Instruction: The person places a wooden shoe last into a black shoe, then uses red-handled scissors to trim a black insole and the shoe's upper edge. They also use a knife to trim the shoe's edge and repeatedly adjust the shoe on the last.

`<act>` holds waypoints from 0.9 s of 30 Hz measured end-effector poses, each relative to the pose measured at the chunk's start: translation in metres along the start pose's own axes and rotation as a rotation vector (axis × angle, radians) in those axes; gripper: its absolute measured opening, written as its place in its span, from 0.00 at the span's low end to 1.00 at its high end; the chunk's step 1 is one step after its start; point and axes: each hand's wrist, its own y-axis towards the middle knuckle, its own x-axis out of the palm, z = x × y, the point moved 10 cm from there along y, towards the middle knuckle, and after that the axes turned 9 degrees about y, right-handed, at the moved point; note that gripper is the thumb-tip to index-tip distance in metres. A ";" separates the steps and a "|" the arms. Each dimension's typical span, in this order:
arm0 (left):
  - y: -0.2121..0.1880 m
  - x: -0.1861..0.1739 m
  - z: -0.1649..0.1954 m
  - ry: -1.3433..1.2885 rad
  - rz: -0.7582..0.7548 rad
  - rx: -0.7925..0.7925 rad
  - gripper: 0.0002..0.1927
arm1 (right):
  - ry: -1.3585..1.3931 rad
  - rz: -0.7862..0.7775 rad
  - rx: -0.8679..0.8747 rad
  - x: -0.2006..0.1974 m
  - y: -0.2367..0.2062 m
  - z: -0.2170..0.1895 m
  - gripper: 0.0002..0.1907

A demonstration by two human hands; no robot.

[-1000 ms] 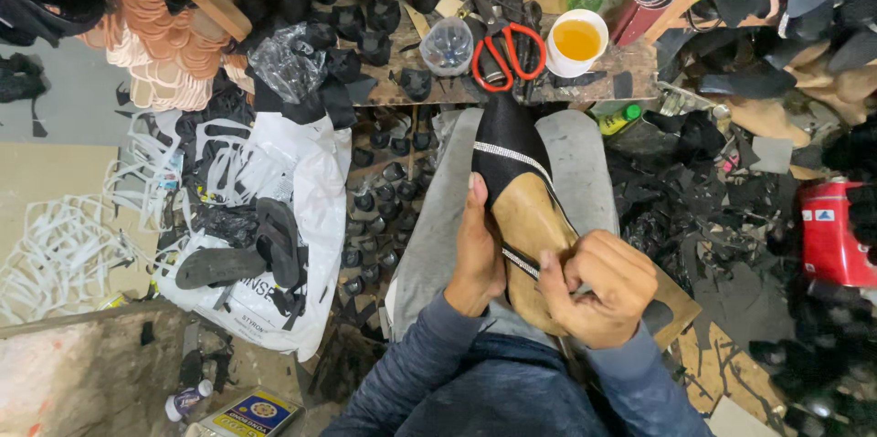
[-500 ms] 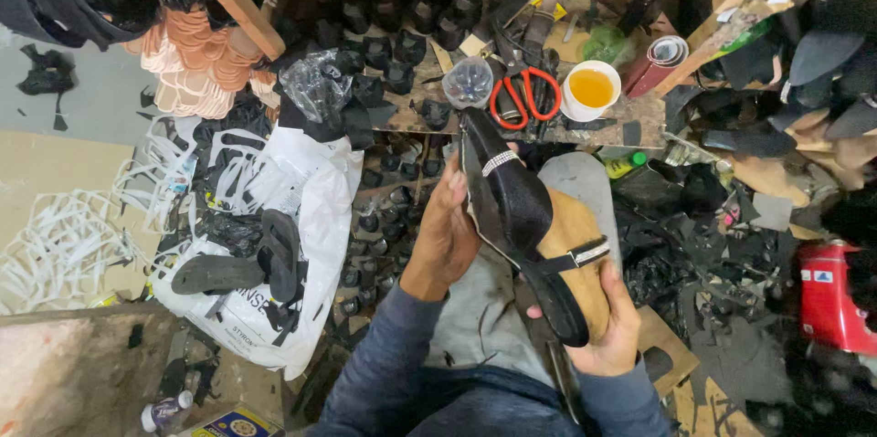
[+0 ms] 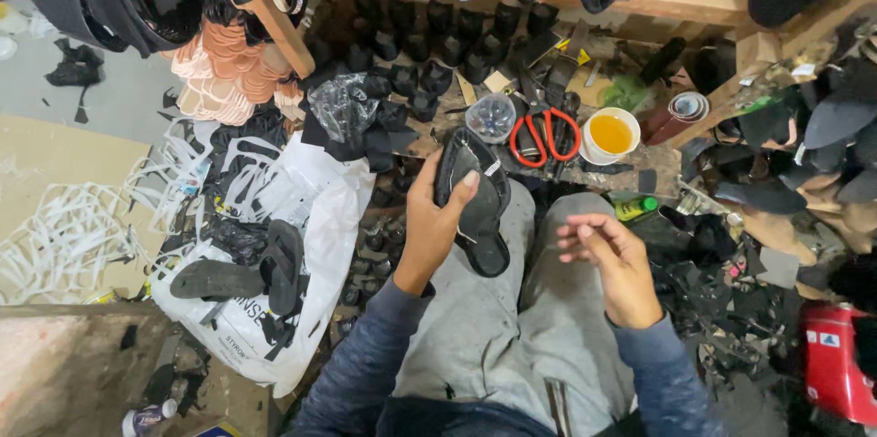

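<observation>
Over the lap, left hand is clamped on a black sandal: thumb across the upper face, fingers wrapped behind the left edge, sandal tilted with its toe end pointing away from the body. Heel end hangs below the grip, above the grey trousers. A thin pale strap runs across the sandal just right of the thumb.

Right hand is off the sandal, just right of the grip, fingers loosely curled, nothing clearly held; index and thumb tips are close, but I cannot tell if they pinch anything.

Beyond the grip, past the sandal's toe: a clear plastic cup, then red-handled scissors, then a white cup of yellow glue, all on a cluttered low bench. Black heel blocks are packed in rows further out on that bench.

Left of the grip: a white plastic bag on the floor with black sandals lying on it, and a crumpled clear bag above it. Far left, white strap offcuts on the floor.

Right of the right hand: a green bottle, dark scrap pieces, and a red container at the lower right edge.
</observation>
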 end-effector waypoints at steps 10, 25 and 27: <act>0.013 0.000 0.003 0.040 -0.068 -0.032 0.23 | -0.424 -0.076 -0.494 0.049 0.134 -0.190 0.08; 0.006 0.011 -0.011 -0.108 -0.088 -0.157 0.23 | -0.748 -0.221 -1.128 0.196 0.275 -0.242 0.06; 0.004 0.013 -0.013 -0.125 -0.092 -0.160 0.23 | -0.767 -0.237 -1.121 0.218 0.278 -0.232 0.08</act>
